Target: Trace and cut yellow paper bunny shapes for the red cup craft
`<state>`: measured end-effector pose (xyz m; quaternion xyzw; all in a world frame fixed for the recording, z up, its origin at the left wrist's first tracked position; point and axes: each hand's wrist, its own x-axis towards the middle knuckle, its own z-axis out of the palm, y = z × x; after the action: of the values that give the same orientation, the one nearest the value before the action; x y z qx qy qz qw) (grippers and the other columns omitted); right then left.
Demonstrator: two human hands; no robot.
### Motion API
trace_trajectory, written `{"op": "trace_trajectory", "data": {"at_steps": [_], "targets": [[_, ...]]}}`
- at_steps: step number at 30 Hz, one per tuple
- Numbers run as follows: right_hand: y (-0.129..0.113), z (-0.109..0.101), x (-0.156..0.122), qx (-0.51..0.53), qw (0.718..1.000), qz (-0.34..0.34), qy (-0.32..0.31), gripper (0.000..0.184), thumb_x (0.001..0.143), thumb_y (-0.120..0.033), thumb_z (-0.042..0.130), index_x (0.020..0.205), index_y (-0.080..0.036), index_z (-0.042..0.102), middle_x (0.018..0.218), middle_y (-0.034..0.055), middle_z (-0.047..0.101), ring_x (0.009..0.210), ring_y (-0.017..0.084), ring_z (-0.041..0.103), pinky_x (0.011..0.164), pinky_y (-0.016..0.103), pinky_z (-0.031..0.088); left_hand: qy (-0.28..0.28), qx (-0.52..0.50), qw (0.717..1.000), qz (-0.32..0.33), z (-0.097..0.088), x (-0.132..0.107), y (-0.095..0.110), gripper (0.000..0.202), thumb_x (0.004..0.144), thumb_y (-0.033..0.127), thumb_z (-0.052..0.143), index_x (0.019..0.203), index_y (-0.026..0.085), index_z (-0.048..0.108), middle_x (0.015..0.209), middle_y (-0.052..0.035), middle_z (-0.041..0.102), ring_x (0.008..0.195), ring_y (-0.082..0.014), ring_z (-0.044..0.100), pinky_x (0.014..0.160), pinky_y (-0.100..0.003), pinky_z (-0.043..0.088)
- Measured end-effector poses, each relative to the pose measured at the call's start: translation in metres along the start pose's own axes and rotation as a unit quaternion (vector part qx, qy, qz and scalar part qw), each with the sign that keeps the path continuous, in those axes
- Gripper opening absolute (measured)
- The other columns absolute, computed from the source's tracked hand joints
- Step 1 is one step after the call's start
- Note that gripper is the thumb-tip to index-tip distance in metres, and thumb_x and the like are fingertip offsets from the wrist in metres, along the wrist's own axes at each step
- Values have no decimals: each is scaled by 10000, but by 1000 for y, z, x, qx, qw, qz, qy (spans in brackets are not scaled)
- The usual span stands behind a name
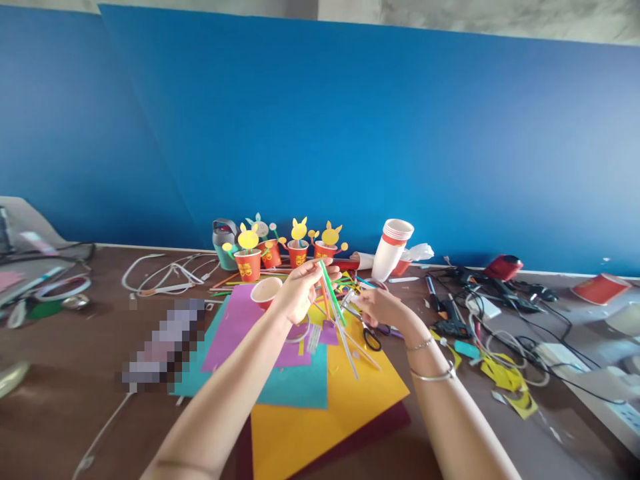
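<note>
My left hand [299, 288] is raised over the paper sheets, closed around a few thin straws. Among them are a green straw [333, 293] and an orange one [325, 293], slanting down to the right. To its right, my right hand [383, 307] has its fingers curled together by some pale strips; what they pinch is hidden. Black-handled scissors [371, 339] lie just below the right hand. A paper cup [267, 291] stands open side up by my left wrist. Below are sheets of yellow paper [345, 393], blue paper [295, 387] and purple paper [225, 333].
Red cups with yellow paper animal heads, such as this decorated cup [249, 265], line the blue partition [300, 133]. A leaning cup stack [390, 250] and a bottle [226, 243] stand there too. Glue guns [453, 320], cables and a power strip [565, 360] crowd the right.
</note>
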<state>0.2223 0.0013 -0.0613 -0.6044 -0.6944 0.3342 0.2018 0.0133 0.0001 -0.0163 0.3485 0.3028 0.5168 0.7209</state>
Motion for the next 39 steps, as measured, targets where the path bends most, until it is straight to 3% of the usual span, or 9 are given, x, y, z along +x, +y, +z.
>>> {"op": "trace_trajectory", "data": {"at_steps": [3, 6, 8, 12, 19, 23, 32, 35, 39], "targets": [[-24, 8, -4, 80, 996, -40, 25, 486, 964, -525, 328, 925, -172, 659, 813, 87, 718, 722, 178, 680, 573, 258, 490, 13, 15, 1000, 1, -1, 1, -3, 197, 845, 144, 655, 1035, 121, 700, 890, -76, 728, 852, -189, 710, 782, -309, 559], [-37, 20, -6, 215, 967, -130, 38, 349, 806, -523, 628, 831, -175, 644, 772, 50, 693, 693, 180, 643, 596, 278, 474, 19, 28, 999, -5, -2, 1, -6, 249, 780, 190, 725, 1021, 130, 706, 757, -31, 690, 698, -141, 666, 660, -257, 533], [-40, 25, -7, 236, 958, -152, 65, 252, 755, -422, 691, 782, -183, 616, 706, 18, 659, 634, 160, 606, 572, 273, 449, 23, 39, 999, 1, -3, 2, -8, 239, 719, 212, 772, 935, 135, 709, 706, -3, 658, 638, -120, 625, 620, -248, 514], [-44, 26, -14, 160, 961, -182, 135, 56, 772, -240, 611, 794, -189, 602, 664, -4, 625, 607, 150, 582, 569, 265, 431, 26, 84, 996, 30, -3, 5, -9, 292, 585, 283, 856, 763, 140, 675, 691, 11, 640, 644, -122, 603, 636, -261, 509], [-53, 21, -27, -43, 945, -239, 218, 194, 789, -71, 564, 895, -206, 656, 827, 26, 703, 785, 189, 640, 760, 316, 424, 10, 174, 984, 42, -10, 8, -6, 374, 556, 387, 858, 787, 143, 693, 737, -16, 673, 712, -147, 621, 689, -284, 520], [-53, 14, -31, -157, 930, -259, 208, 234, 824, -33, 552, 883, -217, 685, 863, 34, 691, 902, 211, 623, 831, 347, 365, -2, 237, 971, 6, -12, 7, -1, 391, 524, 365, 876, 794, 140, 705, 759, -27, 685, 670, -132, 611, 636, -260, 512], [-52, 14, -36, -269, 910, -257, 185, 285, 830, 1, 523, 781, -205, 714, 792, 36, 634, 853, 195, 587, 920, 392, 339, -49, 315, 947, -24, -10, 4, 0, 331, 527, 338, 879, 736, 139, 717, 649, 6, 631, 590, -106, 576, 587, -234, 494], [-53, 12, -36, -220, 924, -253, 181, 240, 814, -20, 557, 835, -206, 709, 856, 46, 675, 907, 220, 612, 960, 431, 343, -44, 298, 954, 0, -9, 4, 0, 337, 545, 356, 872, 769, 153, 724, 716, -9, 663, 642, -124, 599, 604, -235, 497], [-50, 8, -29, -17, 957, -219, 191, 121, 885, -239, 597, 927, -210, 706, 942, 75, 721, 914, 239, 649, 866, 397, 437, -65, 276, 959, 26, -8, 4, -3, 328, 615, 333, 837, 885, 170, 745, 756, -18, 672, 669, -133, 603, 624, -248, 493]]}}
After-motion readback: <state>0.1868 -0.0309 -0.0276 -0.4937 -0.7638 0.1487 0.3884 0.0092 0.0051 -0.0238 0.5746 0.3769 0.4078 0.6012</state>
